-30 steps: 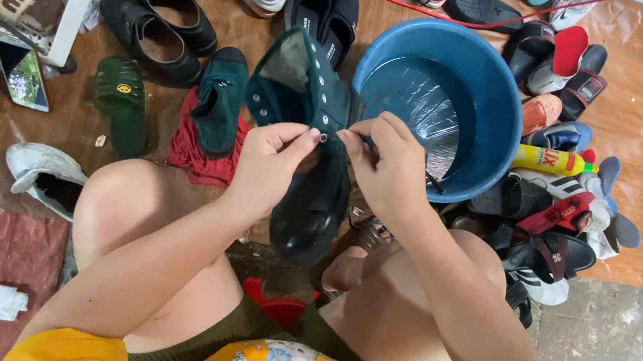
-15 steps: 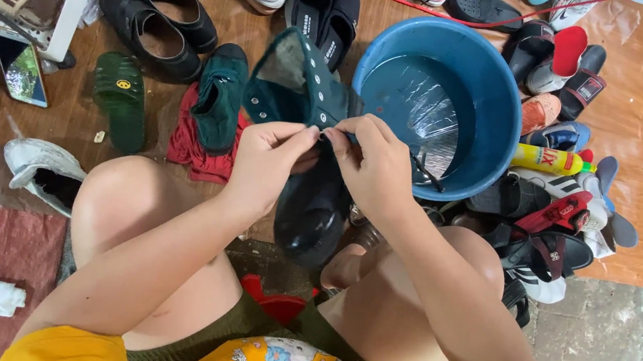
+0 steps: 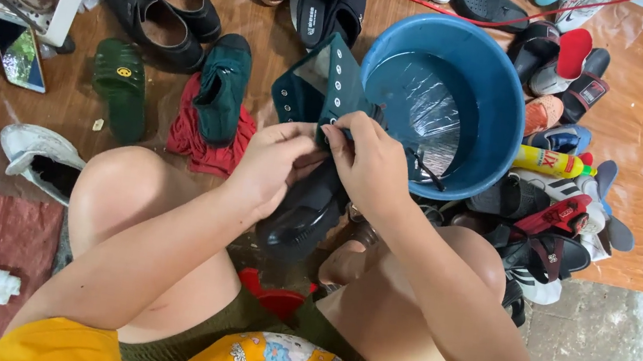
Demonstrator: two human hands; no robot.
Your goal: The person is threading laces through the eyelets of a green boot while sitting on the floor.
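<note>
**Working the lace on the dark green boot**

The dark green boot [image 3: 313,134] sits over the knees, beside the blue tub [image 3: 483,86] on the floor. Left hand [image 3: 273,168] grips its upper; right hand [image 3: 369,162] fingers pinch the black lace [image 3: 422,169]. Best keep the boot steady, pull lace straight.
</note>
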